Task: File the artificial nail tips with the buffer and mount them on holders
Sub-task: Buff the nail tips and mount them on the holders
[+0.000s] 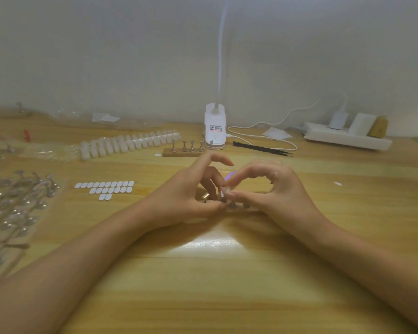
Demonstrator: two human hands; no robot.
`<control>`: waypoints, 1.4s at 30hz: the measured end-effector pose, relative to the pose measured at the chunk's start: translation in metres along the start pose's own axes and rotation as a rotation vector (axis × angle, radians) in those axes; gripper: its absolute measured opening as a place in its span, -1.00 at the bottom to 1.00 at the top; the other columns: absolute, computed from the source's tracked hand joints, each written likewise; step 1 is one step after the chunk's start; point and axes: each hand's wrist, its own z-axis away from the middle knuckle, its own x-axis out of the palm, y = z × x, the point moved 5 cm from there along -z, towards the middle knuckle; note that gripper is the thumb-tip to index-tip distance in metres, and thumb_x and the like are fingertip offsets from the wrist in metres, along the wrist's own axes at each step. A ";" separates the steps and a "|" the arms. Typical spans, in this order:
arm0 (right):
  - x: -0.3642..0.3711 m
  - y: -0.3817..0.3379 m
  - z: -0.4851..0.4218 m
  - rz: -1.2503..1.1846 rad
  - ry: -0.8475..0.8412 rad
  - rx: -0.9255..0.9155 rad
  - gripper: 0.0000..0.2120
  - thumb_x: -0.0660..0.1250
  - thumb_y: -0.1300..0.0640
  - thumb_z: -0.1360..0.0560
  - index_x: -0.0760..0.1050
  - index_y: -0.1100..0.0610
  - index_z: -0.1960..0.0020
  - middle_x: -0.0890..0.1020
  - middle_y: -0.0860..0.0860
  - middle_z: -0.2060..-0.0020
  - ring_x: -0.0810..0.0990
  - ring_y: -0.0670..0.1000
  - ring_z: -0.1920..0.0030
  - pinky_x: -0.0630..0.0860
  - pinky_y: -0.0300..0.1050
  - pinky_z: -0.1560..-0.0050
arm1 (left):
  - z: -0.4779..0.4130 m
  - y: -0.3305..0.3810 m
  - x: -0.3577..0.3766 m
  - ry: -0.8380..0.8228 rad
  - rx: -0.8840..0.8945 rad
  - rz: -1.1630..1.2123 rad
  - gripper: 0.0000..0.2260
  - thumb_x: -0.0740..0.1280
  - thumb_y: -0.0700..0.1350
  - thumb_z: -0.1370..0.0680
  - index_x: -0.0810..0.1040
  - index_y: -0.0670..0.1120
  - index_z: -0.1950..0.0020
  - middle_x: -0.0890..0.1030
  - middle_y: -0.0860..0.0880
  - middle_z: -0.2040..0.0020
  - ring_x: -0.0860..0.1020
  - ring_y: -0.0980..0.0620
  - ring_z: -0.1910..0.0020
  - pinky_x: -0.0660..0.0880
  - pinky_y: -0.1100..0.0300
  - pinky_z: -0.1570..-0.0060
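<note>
Pinching a nail tip (226,189), the right hand (275,189) seated it on the holder (222,198) the left hand (191,198) pinched (mounting, I judged), next needing firm pressure; the buffer (230,175) lay just beyond at twelve o'clock.

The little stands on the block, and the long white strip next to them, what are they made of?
The little stands look like metal: silvery grey with a dull shine. Their block looks like plain wood, brown and matt. The long white strip looks like plastic, milky and slightly see-through.
</note>
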 end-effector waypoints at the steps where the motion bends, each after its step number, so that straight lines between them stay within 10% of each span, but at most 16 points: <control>1: 0.002 -0.001 0.000 0.013 -0.002 0.002 -0.89 0.58 0.01 -0.33 0.69 -0.06 0.18 0.69 -0.18 0.20 0.60 -0.12 0.01 0.43 0.33 -0.16 | 0.000 0.000 -0.001 0.000 0.000 0.001 -0.50 0.48 -0.22 -0.48 0.35 0.03 -0.31 0.60 0.14 0.15 0.58 0.17 0.20 0.36 0.43 0.31; 20: 0.014 -0.005 0.005 0.027 -0.010 0.087 -0.88 0.57 0.08 -0.36 0.63 -0.06 0.24 0.66 -0.25 0.21 0.50 -0.19 0.06 0.38 0.29 -0.23 | -0.005 -0.009 -0.003 0.041 -0.036 0.059 -0.42 0.50 -0.24 -0.47 0.35 0.03 -0.40 0.54 0.10 0.32 0.52 0.21 0.31 0.36 0.47 0.31; 35: 0.012 0.006 -0.002 -0.249 -0.101 0.263 -0.89 0.42 0.08 -0.53 0.66 0.12 0.06 0.71 0.00 0.19 0.57 -0.20 0.25 0.48 -0.35 0.24 | -0.004 -0.010 -0.003 0.031 -0.044 0.098 -0.34 0.53 -0.27 -0.43 0.34 0.04 -0.43 0.56 0.15 0.33 0.52 0.31 0.34 0.36 0.52 0.30; 42: 0.020 0.010 -0.011 -0.235 -0.195 0.298 -0.89 0.47 0.16 -0.49 0.56 0.10 0.03 0.61 -0.10 0.29 0.54 -0.16 0.26 0.45 -0.31 0.24 | -0.005 -0.010 -0.003 0.026 -0.038 0.076 -0.32 0.54 -0.25 -0.42 0.33 0.07 -0.44 0.57 0.10 0.30 0.60 0.17 0.20 0.37 0.48 0.28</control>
